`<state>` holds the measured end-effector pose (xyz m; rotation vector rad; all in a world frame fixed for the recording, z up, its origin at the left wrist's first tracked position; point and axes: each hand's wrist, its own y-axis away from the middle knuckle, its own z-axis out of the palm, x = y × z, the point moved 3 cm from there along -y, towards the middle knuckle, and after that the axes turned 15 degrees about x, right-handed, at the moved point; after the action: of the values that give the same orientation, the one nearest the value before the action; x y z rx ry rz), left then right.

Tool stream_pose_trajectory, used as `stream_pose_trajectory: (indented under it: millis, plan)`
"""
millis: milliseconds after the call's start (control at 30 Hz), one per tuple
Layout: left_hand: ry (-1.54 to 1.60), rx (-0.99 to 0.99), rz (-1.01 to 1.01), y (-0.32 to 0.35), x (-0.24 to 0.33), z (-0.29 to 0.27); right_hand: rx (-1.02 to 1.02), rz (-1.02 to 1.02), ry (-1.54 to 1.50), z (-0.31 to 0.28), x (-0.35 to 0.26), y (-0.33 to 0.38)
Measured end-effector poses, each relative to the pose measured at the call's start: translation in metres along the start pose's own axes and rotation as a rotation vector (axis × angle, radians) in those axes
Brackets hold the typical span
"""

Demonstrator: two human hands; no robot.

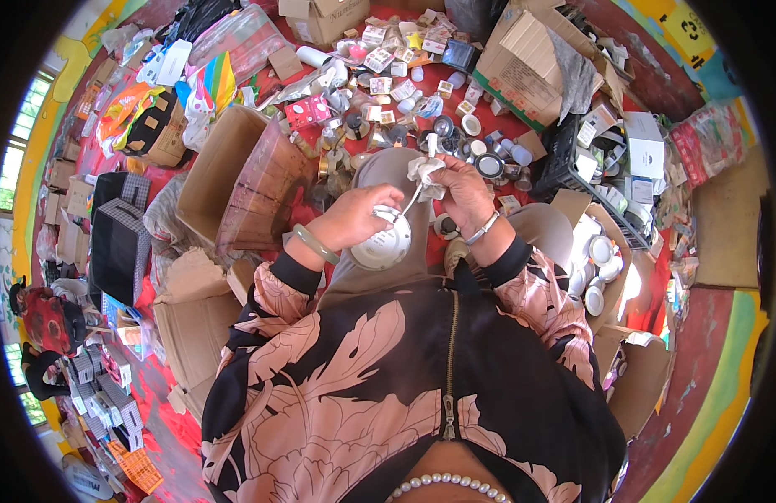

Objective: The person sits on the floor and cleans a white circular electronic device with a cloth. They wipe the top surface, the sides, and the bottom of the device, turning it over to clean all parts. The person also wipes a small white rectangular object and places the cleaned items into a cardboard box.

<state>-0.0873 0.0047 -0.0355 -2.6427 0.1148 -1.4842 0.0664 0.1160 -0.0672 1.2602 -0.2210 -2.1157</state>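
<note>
In front of my lap, my left hand (352, 220) is closed on the upper edge of a round white disc-shaped device (381, 249) with small openings in its face. A thin white cord (414, 199) runs up from the disc toward my right hand (467, 197). That hand pinches a crumpled whitish cloth (425, 173) around the cord. A small white end piece (431, 144) sticks out above the cloth. The fingertips of my right hand are partly hidden by the cloth.
Jars, lids and small boxes (379, 61) lie scattered ahead. An open cardboard box (212, 180) stands at left. To the right are a carton of round white pieces (602, 250) and a black crate (559, 151). A big carton (522, 67) leans at the far right.
</note>
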Motion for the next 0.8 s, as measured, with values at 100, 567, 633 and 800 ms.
stream_pose_trajectory:
  millis: [100,567,633,800]
  plan:
    - [-0.110,0.096,0.070,-0.008,0.007,0.001,-0.036,0.012,0.000,0.008,0.003,0.006]
    - [0.091,0.150,-0.182,-0.020,0.016,0.023,-0.130,-0.112,0.000,0.008,-0.022,0.019]
    - [0.112,0.169,-0.181,-0.019,0.013,0.024,-0.122,-0.126,0.038,0.005,-0.030,0.017]
    - [0.057,0.163,-0.159,-0.023,0.017,0.031,-0.066,-0.202,0.080,-0.004,-0.036,0.016]
